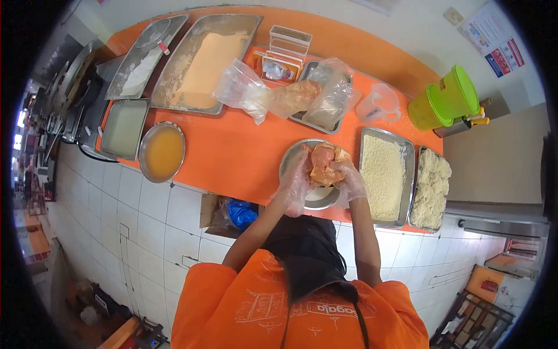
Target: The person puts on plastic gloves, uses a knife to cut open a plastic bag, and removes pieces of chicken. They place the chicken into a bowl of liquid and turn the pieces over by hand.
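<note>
Raw, reddish chicken meat [323, 164] is held up over a round metal bowl [320, 204] at the front of the orange table. My left hand [296, 180], in a clear plastic glove, grips the meat from its left side. On the opposite side my right hand [349, 177], gloved the same way, is closed on it too. Something whitish shows in the bottom of the bowl beneath; the hands and meat cover much of the bowl.
Right of the bowl lie a tray of pale crumbs [381, 174] and a tray of coated pieces [430, 189]. Behind are a plastic bag with meat [295, 95], a clear jug [378, 103] and green-lidded tubs [444, 99]. Leftward sit an orange-liquid bowl [163, 152] and a flour tray [210, 70].
</note>
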Action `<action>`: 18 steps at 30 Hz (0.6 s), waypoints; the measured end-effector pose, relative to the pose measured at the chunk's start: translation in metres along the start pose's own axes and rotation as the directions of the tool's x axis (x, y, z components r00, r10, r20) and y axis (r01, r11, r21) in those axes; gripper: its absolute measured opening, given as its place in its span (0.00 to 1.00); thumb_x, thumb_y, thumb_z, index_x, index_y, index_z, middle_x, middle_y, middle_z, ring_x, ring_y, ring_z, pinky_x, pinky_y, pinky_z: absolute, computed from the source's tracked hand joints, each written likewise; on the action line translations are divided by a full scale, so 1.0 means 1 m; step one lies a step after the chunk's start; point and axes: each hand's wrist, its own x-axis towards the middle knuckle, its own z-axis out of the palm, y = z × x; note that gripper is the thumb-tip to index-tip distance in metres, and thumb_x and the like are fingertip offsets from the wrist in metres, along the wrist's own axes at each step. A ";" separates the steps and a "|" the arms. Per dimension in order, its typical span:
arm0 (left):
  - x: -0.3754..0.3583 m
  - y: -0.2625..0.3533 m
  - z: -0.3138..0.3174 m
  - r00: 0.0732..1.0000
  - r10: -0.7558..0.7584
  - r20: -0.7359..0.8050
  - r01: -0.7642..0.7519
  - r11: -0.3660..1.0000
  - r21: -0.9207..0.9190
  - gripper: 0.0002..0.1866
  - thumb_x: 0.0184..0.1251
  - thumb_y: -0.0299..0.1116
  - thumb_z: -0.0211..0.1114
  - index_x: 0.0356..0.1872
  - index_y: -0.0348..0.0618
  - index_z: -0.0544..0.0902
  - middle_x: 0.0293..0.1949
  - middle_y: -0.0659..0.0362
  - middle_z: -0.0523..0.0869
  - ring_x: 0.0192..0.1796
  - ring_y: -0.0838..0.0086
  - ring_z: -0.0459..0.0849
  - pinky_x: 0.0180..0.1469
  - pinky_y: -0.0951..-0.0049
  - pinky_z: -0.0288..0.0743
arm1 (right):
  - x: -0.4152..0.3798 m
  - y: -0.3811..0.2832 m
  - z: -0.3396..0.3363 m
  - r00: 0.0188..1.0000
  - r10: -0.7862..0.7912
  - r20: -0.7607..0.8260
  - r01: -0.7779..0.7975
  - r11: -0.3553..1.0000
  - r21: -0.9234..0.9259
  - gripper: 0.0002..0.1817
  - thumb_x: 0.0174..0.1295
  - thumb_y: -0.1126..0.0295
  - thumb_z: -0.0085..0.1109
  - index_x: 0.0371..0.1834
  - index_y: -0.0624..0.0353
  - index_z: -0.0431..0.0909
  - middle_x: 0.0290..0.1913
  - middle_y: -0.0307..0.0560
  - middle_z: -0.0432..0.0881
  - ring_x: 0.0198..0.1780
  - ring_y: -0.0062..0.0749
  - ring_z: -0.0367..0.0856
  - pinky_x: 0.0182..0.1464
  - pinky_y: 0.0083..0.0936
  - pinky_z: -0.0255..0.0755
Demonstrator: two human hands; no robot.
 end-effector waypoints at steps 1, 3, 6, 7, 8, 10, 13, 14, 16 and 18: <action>-0.013 0.009 0.014 0.997 -0.017 -0.079 0.025 0.995 0.095 0.33 0.74 0.56 0.58 0.72 0.47 0.67 0.64 0.59 0.77 0.63 0.74 0.77 0.62 0.69 0.74 | 0.000 -0.002 0.000 1.000 0.005 -0.030 -0.005 1.000 0.000 0.33 0.56 0.73 0.69 0.66 0.58 0.68 0.55 0.45 0.80 0.53 0.36 0.83 0.55 0.35 0.82; -0.045 0.037 0.060 0.973 -0.018 -0.232 0.085 0.956 0.280 0.33 0.74 0.51 0.60 0.73 0.45 0.65 0.64 0.58 0.77 0.62 0.74 0.78 0.61 0.71 0.75 | 0.001 -0.006 0.003 0.999 -0.010 -0.042 0.010 1.000 -0.006 0.32 0.56 0.73 0.70 0.66 0.57 0.70 0.55 0.45 0.80 0.53 0.34 0.83 0.54 0.33 0.82; -0.029 0.030 0.029 0.997 0.081 0.002 -0.079 0.957 0.279 0.33 0.75 0.42 0.61 0.74 0.38 0.63 0.64 0.57 0.78 0.61 0.72 0.81 0.64 0.68 0.76 | -0.008 -0.014 0.009 0.998 -0.065 -0.010 0.064 0.995 -0.075 0.31 0.55 0.73 0.71 0.64 0.58 0.73 0.54 0.44 0.82 0.53 0.32 0.83 0.55 0.32 0.82; -0.026 0.029 0.020 0.998 0.054 0.022 -0.058 0.943 0.329 0.33 0.74 0.41 0.62 0.74 0.37 0.63 0.64 0.57 0.77 0.61 0.73 0.80 0.63 0.69 0.76 | -0.015 -0.016 0.013 0.996 -0.085 -0.007 0.084 0.987 -0.134 0.31 0.54 0.73 0.71 0.63 0.58 0.74 0.54 0.44 0.82 0.54 0.32 0.83 0.55 0.32 0.81; -0.022 0.028 0.011 0.999 0.027 0.041 -0.040 0.925 0.377 0.34 0.73 0.40 0.63 0.74 0.37 0.63 0.64 0.57 0.77 0.62 0.73 0.80 0.63 0.70 0.76 | -0.019 -0.017 0.014 0.995 -0.104 -0.001 0.102 0.976 -0.193 0.30 0.54 0.73 0.72 0.63 0.58 0.74 0.54 0.43 0.82 0.54 0.31 0.83 0.56 0.31 0.81; -0.028 0.033 0.023 1.000 0.018 0.016 -0.022 0.917 0.398 0.34 0.72 0.38 0.64 0.74 0.36 0.63 0.64 0.56 0.77 0.62 0.74 0.80 0.62 0.72 0.76 | -0.018 -0.012 0.002 0.996 -0.075 0.039 0.081 0.978 -0.193 0.35 0.52 0.75 0.73 0.66 0.57 0.71 0.57 0.43 0.80 0.56 0.31 0.81 0.58 0.31 0.79; -0.041 0.033 0.041 0.988 0.057 -0.147 0.002 0.927 0.376 0.34 0.72 0.38 0.64 0.74 0.37 0.63 0.63 0.57 0.77 0.61 0.75 0.79 0.62 0.74 0.75 | -0.014 -0.002 -0.017 0.992 -0.104 0.075 0.120 0.959 -0.255 0.37 0.51 0.78 0.74 0.68 0.57 0.69 0.58 0.42 0.78 0.57 0.31 0.80 0.59 0.30 0.79; -0.041 0.034 0.041 0.974 0.065 -0.217 0.031 0.912 0.409 0.34 0.71 0.39 0.64 0.74 0.39 0.63 0.64 0.57 0.76 0.62 0.75 0.79 0.63 0.73 0.73 | -0.014 0.003 -0.022 0.989 -0.125 0.082 0.144 0.948 -0.286 0.37 0.51 0.78 0.73 0.67 0.57 0.70 0.57 0.42 0.78 0.57 0.31 0.80 0.59 0.30 0.79; -0.040 0.037 0.039 0.956 0.071 -0.283 0.057 0.906 0.420 0.32 0.71 0.40 0.63 0.73 0.42 0.65 0.63 0.58 0.76 0.62 0.76 0.79 0.64 0.73 0.71 | -0.032 -0.005 -0.003 0.995 -0.100 0.018 0.101 0.983 -0.155 0.35 0.53 0.76 0.72 0.67 0.57 0.70 0.56 0.43 0.80 0.58 0.34 0.80 0.60 0.33 0.78; -0.039 0.041 0.035 0.956 0.057 -0.287 0.056 0.926 0.372 0.30 0.70 0.43 0.64 0.70 0.43 0.68 0.60 0.59 0.78 0.60 0.75 0.79 0.65 0.72 0.70 | -0.039 -0.003 0.002 0.999 -0.044 -0.027 0.044 0.999 -0.001 0.34 0.55 0.76 0.69 0.67 0.57 0.69 0.56 0.44 0.79 0.58 0.37 0.81 0.60 0.36 0.79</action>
